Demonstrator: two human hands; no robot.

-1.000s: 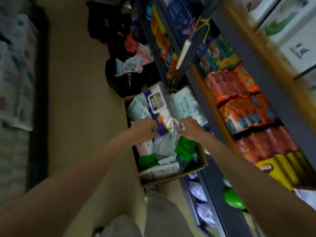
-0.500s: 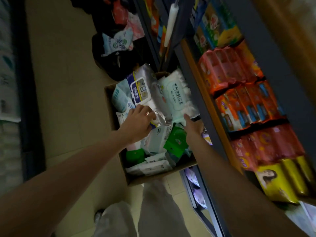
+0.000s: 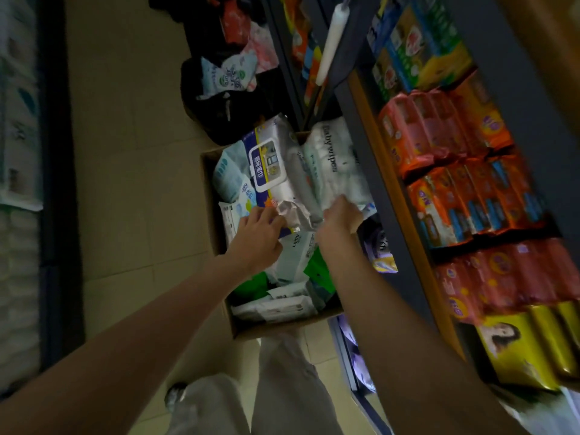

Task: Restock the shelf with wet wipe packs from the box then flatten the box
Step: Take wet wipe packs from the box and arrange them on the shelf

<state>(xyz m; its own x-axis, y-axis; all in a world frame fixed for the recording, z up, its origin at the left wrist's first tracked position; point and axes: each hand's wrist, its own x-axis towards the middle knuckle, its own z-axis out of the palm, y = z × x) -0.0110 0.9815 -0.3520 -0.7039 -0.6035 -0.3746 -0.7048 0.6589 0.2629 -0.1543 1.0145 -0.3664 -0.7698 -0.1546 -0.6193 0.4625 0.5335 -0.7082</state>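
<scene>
The cardboard box (image 3: pixel 219 246) sits on the tiled floor (image 3: pixel 125 183), its right side hard against the dark shelf (image 3: pixel 370 171) frame, so the only free floor lies at its 9 o'clock, running toward another dark rack edge (image 3: pixel 56 183) at the far left. Both arms reach down into the box. The left hand (image 3: pixel 257 237) has its grip closed on the crinkled near end of a silver wipe pack (image 3: pixel 276 164) with a blue-framed lid; the right hand (image 3: pixel 340 215) has its grip pinched on the near end of a white baby wipes pack (image 3: pixel 335 158), which leans against the shelf frame. The two packs stand side by side, touching, at the box's 12 o'clock end. Below the hands lie more packs, white and green, filling the box up to its near wall. At 12 o'clock beyond the box a black bag (image 3: pixel 219 114) with loose packets blocks the aisle. At 3 o'clock the shelf is crammed with orange and red packets (image 3: pixel 464 183). The person's grey trouser legs (image 3: pixel 282 387) stand just at the box's 6 o'clock.
</scene>
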